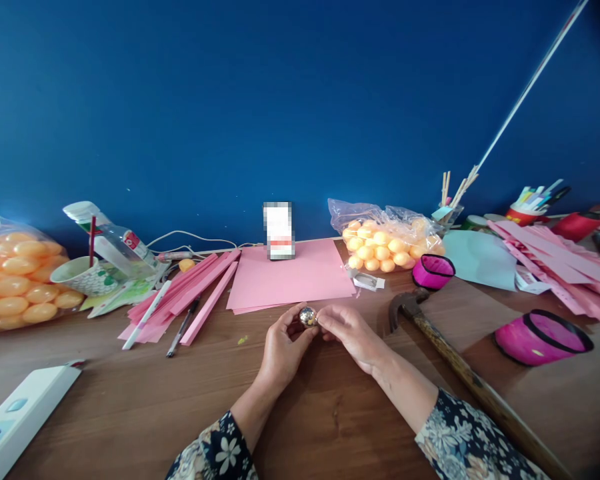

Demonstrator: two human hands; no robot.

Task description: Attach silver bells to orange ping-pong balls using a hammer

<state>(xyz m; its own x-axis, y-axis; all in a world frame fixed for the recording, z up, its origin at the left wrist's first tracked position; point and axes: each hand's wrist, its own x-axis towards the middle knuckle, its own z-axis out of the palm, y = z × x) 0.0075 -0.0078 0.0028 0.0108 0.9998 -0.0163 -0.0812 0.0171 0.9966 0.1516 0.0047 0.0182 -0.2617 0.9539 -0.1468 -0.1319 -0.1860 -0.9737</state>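
A small shiny silver ball (308, 317) is held just above the brown table, in front of the pink paper sheets (290, 283). My left hand (286, 343) is closed around it, thumb below and fingers on the left and behind. From the other side comes my right hand (353, 333), its thumb and index finger pinched together at the ball's right edge. Whatever lies between those fingertips is too small or hidden to make out. To the right of my right hand lies a claw hammer (450, 347).
Pink paper strips (190, 293), a pen (183, 330) and a power strip (23, 417) lie leftward. A phone (280, 230) stands against the blue wall. Bags of orange balls (380, 243) sit on both sides. Magenta bands (517, 340) lie right, near more pink strips (560, 260).
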